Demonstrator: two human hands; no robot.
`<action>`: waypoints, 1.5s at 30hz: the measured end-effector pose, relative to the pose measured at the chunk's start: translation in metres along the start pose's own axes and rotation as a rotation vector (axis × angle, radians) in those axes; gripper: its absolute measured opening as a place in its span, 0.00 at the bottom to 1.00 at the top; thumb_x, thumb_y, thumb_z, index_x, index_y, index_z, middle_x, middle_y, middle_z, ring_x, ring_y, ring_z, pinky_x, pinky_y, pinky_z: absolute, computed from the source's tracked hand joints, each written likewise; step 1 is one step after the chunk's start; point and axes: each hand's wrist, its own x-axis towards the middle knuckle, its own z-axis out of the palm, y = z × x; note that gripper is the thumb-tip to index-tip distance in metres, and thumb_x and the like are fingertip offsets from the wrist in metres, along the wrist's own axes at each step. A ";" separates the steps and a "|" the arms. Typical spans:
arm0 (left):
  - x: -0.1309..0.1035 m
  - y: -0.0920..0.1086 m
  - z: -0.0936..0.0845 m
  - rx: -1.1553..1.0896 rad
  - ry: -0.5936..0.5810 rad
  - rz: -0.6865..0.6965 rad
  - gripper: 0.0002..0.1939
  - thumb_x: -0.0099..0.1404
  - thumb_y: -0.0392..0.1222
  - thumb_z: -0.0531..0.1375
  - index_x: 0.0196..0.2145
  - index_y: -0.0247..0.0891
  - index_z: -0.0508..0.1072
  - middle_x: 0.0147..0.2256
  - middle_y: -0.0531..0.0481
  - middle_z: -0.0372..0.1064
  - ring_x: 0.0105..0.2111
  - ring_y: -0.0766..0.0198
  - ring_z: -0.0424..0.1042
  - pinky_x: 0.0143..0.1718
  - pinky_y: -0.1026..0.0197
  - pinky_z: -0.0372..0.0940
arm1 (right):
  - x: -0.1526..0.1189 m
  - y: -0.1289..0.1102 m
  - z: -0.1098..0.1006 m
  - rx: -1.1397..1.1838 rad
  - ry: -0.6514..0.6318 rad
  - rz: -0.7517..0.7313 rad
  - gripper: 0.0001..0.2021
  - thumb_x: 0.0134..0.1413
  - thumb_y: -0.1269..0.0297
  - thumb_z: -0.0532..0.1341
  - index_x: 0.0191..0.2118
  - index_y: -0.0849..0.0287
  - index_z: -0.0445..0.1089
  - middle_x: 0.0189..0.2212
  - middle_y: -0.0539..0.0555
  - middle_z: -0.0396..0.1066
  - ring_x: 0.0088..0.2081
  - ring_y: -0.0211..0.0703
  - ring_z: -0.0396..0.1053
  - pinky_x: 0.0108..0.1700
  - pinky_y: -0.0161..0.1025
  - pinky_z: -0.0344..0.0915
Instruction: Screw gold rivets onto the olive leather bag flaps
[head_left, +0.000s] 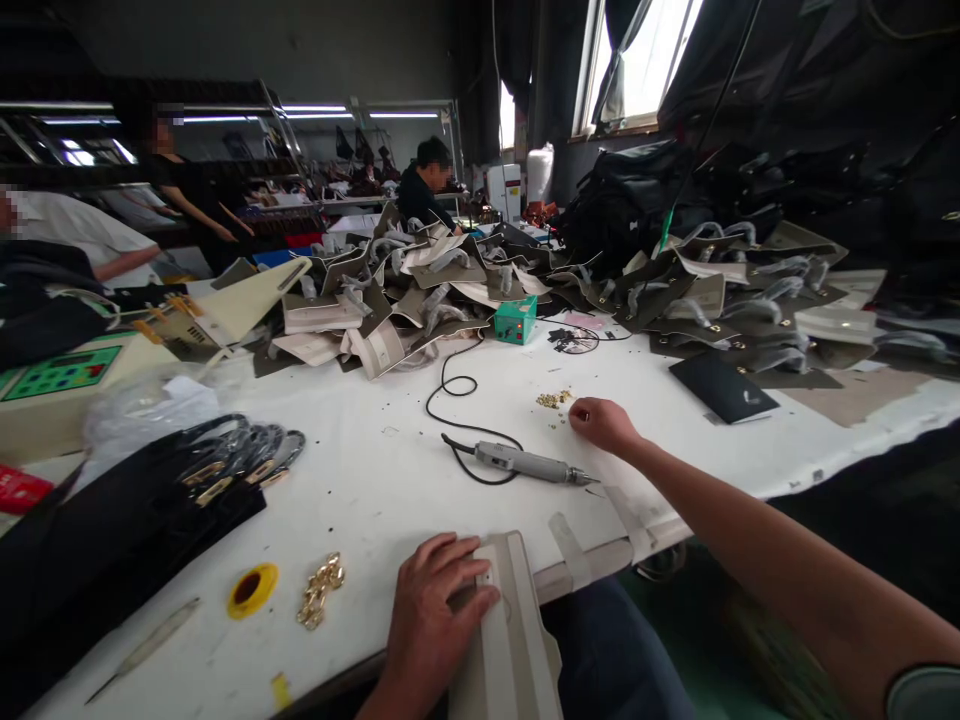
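Observation:
My left hand (441, 610) lies on a beige bag panel (506, 640) at the table's front edge, its fingers stretched and the thumb apart. Two small dark dots show on the panel beside the fingertips. My right hand (602, 424) is closed, fingers curled, just right of a little heap of small gold-coloured metal pieces (553, 399). Whatever its fingers may hold is hidden. Between the hands a grey electric screwdriver (532, 464) lies on the white table (375, 470), its tip pointing right and its cord running back toward a green control box (515, 320).
Gold buckle-like fittings (321, 590), a yellow tape roll (253, 590) and an awl-like tool (146, 645) lie at left. Black bag parts (150, 520) are beside them. Beige bag pieces (420, 280) pile up behind; a black booklet (722, 386) lies right. Several people work beyond.

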 end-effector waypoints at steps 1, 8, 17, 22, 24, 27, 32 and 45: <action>0.000 0.000 0.000 0.004 0.005 0.009 0.12 0.56 0.43 0.73 0.39 0.53 0.84 0.50 0.54 0.80 0.56 0.43 0.73 0.53 0.36 0.71 | -0.001 -0.002 0.003 -0.024 0.014 -0.022 0.08 0.59 0.64 0.58 0.36 0.54 0.76 0.36 0.50 0.79 0.36 0.42 0.72 0.37 0.35 0.59; -0.003 -0.017 0.006 0.124 0.100 0.185 0.14 0.54 0.46 0.74 0.40 0.53 0.82 0.49 0.56 0.80 0.51 0.46 0.77 0.46 0.41 0.76 | -0.008 -0.011 0.009 -0.183 0.042 -0.184 0.11 0.64 0.63 0.56 0.36 0.55 0.76 0.38 0.54 0.78 0.36 0.42 0.71 0.35 0.36 0.54; 0.003 -0.046 0.010 0.275 0.165 0.439 0.19 0.51 0.55 0.75 0.40 0.53 0.82 0.46 0.57 0.82 0.45 0.53 0.81 0.40 0.54 0.80 | 0.000 -0.016 0.007 -0.326 -0.029 -0.336 0.11 0.64 0.69 0.55 0.33 0.57 0.73 0.36 0.54 0.77 0.35 0.42 0.73 0.33 0.38 0.51; 0.003 -0.048 0.015 0.239 0.194 0.429 0.20 0.47 0.53 0.78 0.38 0.53 0.82 0.45 0.57 0.83 0.44 0.53 0.81 0.40 0.55 0.79 | 0.005 -0.022 0.000 -0.381 -0.113 -0.386 0.10 0.62 0.73 0.55 0.34 0.59 0.74 0.36 0.57 0.78 0.36 0.44 0.75 0.33 0.38 0.53; 0.002 -0.047 0.016 0.215 0.213 0.410 0.20 0.46 0.51 0.78 0.38 0.53 0.82 0.44 0.56 0.83 0.44 0.53 0.81 0.42 0.54 0.79 | 0.007 -0.024 -0.002 -0.398 -0.134 -0.389 0.11 0.63 0.72 0.55 0.34 0.59 0.74 0.36 0.58 0.78 0.37 0.46 0.75 0.33 0.38 0.54; 0.002 -0.046 0.015 0.210 0.203 0.428 0.20 0.47 0.52 0.77 0.39 0.53 0.82 0.45 0.57 0.82 0.44 0.53 0.81 0.41 0.54 0.80 | 0.007 -0.026 -0.004 -0.415 -0.158 -0.381 0.11 0.63 0.72 0.55 0.35 0.60 0.74 0.37 0.58 0.78 0.37 0.48 0.76 0.33 0.38 0.55; 0.003 -0.045 0.013 0.254 0.209 0.443 0.20 0.46 0.50 0.78 0.39 0.52 0.82 0.45 0.56 0.82 0.45 0.52 0.81 0.40 0.54 0.80 | 0.001 -0.028 -0.007 -0.423 -0.177 -0.352 0.11 0.65 0.70 0.54 0.37 0.61 0.75 0.38 0.59 0.77 0.36 0.48 0.76 0.34 0.38 0.57; 0.001 -0.049 0.018 0.318 0.184 0.471 0.18 0.49 0.52 0.76 0.39 0.52 0.82 0.45 0.53 0.83 0.45 0.52 0.81 0.41 0.55 0.79 | -0.002 -0.034 -0.007 -0.306 -0.129 -0.153 0.14 0.67 0.66 0.54 0.35 0.57 0.77 0.42 0.56 0.78 0.41 0.45 0.75 0.36 0.37 0.56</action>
